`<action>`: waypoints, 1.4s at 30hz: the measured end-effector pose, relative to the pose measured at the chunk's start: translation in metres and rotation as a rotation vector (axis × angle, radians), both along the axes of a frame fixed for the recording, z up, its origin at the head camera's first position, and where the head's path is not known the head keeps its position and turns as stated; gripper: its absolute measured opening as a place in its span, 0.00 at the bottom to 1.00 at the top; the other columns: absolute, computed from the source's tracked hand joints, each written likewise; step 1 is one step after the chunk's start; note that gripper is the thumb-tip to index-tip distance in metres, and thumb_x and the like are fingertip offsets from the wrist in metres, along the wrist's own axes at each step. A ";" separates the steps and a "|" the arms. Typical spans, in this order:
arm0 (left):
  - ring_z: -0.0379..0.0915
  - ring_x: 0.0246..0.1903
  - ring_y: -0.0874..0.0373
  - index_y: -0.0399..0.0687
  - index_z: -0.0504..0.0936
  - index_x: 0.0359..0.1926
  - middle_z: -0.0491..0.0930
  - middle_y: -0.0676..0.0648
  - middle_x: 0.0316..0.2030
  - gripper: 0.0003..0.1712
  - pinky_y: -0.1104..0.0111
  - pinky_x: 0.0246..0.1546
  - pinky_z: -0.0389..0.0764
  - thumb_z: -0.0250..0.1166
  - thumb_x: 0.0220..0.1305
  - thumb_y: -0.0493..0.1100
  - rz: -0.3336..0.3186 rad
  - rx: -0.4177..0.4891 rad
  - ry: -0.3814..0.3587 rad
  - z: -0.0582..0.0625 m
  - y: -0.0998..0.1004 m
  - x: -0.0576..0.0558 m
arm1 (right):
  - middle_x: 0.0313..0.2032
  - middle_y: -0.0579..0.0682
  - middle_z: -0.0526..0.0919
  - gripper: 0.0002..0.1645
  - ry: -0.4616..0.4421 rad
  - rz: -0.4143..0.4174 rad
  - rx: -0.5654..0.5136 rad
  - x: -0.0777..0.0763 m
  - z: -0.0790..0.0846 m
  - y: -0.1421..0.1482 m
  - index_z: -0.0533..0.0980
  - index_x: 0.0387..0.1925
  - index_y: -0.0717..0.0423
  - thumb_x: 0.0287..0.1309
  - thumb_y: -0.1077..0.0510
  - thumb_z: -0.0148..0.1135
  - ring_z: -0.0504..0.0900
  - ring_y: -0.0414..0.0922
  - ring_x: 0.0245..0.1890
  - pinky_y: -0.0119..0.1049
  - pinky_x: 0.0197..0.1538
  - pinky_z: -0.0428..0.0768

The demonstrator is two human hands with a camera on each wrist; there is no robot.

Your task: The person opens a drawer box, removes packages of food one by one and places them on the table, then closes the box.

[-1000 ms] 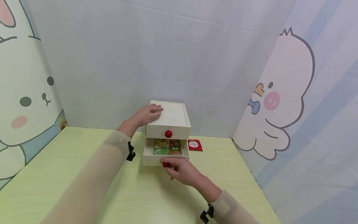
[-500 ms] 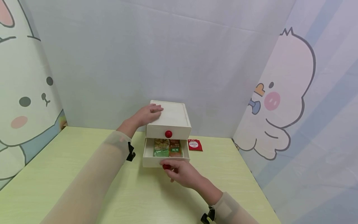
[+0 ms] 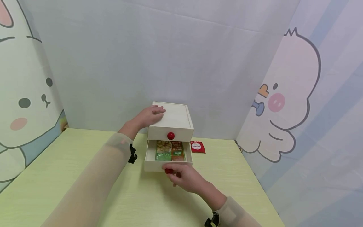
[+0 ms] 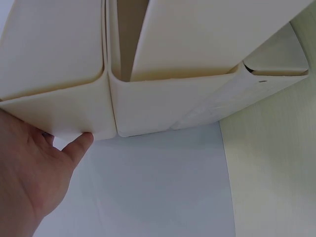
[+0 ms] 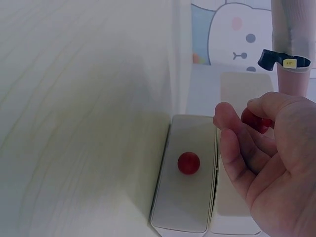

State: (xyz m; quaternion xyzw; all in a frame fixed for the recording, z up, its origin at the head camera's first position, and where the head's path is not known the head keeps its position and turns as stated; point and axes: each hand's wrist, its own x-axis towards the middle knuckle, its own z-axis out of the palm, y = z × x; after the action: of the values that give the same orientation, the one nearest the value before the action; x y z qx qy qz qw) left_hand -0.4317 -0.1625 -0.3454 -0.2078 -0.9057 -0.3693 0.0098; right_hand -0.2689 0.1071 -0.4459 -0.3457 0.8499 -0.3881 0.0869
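Note:
A white drawer cabinet (image 3: 173, 115) stands against the back wall. My left hand (image 3: 148, 116) rests on the left side of its top; the left wrist view shows the thumb (image 4: 80, 147) against the cabinet's side. Below the upper drawer's red knob (image 3: 170, 136), a lower drawer (image 3: 151, 166) is pulled out. My right hand (image 3: 187, 177) pinches that drawer's red knob (image 3: 168, 171) between thumb and finger. Inside the drawer lies a green and brown printed food packet (image 3: 170, 151). In the right wrist view, another closed drawer with a red knob (image 5: 188, 163) sits nearest the table.
A small red packet (image 3: 197, 147) lies on the table right of the cabinet. The pale yellow-green table (image 3: 93, 151) spreads around it. Behind rises a grey-white cloth wall (image 3: 170, 56), with cartoon-printed panels at left and right.
My right hand has drawn the lower drawer a little farther toward me, and more of the food packet shows. The left hand stays in place on the cabinet.

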 end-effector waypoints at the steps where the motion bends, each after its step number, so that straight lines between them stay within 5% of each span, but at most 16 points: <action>1: 0.40 0.90 0.43 0.52 0.71 0.83 0.59 0.48 0.87 0.33 0.41 0.88 0.47 0.48 0.85 0.56 0.001 0.000 0.000 0.000 0.000 0.000 | 0.58 0.59 0.88 0.19 0.000 0.002 -0.001 0.000 -0.001 0.000 0.84 0.65 0.54 0.78 0.64 0.64 0.83 0.30 0.27 0.28 0.34 0.88; 42: 0.38 0.90 0.42 0.50 0.70 0.83 0.58 0.46 0.87 0.34 0.41 0.88 0.45 0.46 0.86 0.55 -0.009 -0.013 0.011 0.003 0.001 0.006 | 0.47 0.60 0.90 0.18 -0.016 0.037 0.002 0.022 0.002 0.006 0.85 0.64 0.49 0.78 0.62 0.65 0.81 0.27 0.26 0.26 0.32 0.85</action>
State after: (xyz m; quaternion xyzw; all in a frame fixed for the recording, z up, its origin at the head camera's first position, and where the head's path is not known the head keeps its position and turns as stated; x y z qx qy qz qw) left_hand -0.4260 -0.1615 -0.3424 -0.2141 -0.9070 -0.3625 0.0116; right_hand -0.2471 0.1130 -0.4438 -0.3579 0.8430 -0.3885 0.1013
